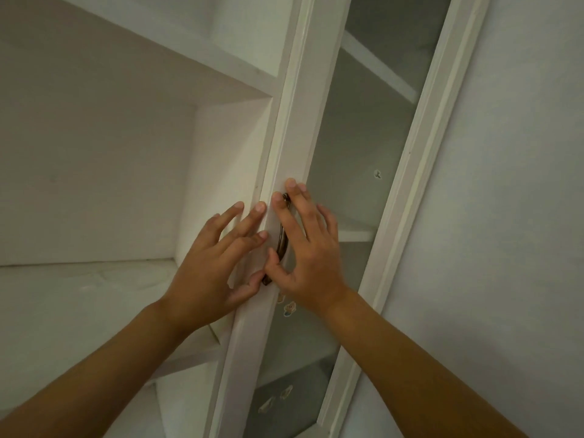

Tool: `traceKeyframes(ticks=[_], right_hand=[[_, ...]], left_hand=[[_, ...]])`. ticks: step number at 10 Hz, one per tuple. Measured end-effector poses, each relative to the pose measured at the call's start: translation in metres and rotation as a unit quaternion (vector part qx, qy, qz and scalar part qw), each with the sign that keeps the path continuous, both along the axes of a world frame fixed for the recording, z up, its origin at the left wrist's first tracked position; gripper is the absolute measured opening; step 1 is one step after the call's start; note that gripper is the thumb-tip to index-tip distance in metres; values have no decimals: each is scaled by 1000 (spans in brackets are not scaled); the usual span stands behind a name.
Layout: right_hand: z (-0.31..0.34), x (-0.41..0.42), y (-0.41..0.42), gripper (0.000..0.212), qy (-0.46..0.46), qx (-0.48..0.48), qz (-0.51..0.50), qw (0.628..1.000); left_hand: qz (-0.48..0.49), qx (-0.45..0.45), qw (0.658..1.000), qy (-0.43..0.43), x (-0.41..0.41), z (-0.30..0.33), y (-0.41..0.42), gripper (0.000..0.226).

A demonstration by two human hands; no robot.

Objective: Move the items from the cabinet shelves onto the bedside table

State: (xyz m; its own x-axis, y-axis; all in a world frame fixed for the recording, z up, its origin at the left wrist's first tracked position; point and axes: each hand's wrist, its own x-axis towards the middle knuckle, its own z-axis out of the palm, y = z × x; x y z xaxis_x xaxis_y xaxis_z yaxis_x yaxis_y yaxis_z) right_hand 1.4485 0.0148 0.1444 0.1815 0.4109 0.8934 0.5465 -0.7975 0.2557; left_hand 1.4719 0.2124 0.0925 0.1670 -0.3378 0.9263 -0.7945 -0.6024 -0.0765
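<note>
Two forearms are raised toward a white cabinet. The left hand (218,267) is spread, its straight fingers laid against the edge of the door frame (294,172), nothing being held. The right hand (308,251) lies over the dark metal handle (281,245), fingers extended along it and thumb below; a firm grip cannot be confirmed. The handle's long axis runs up the frame, directly under the right hand, the nearer one. Beyond, behind the glass panel (357,153), a shelf (379,67) is seen; no items are visible on it.
</note>
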Motion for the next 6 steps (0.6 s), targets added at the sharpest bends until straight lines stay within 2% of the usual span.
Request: traceKeyframes(ticks=[3, 4, 5, 6], right_hand=[[4, -20, 2, 78, 48, -18, -68, 996], [5, -28, 3, 81, 80, -34, -88, 992], [10, -44, 5, 83, 122, -37, -87, 988], [10, -56, 1, 79, 158, -39, -85, 983]], left_hand=[[1, 2, 999, 54, -13, 1, 0, 53], [52, 24, 997, 60, -18, 2, 2, 53], [144, 53, 986, 65, -38, 6, 2, 55], [249, 77, 960, 104, -65, 16, -6, 61]])
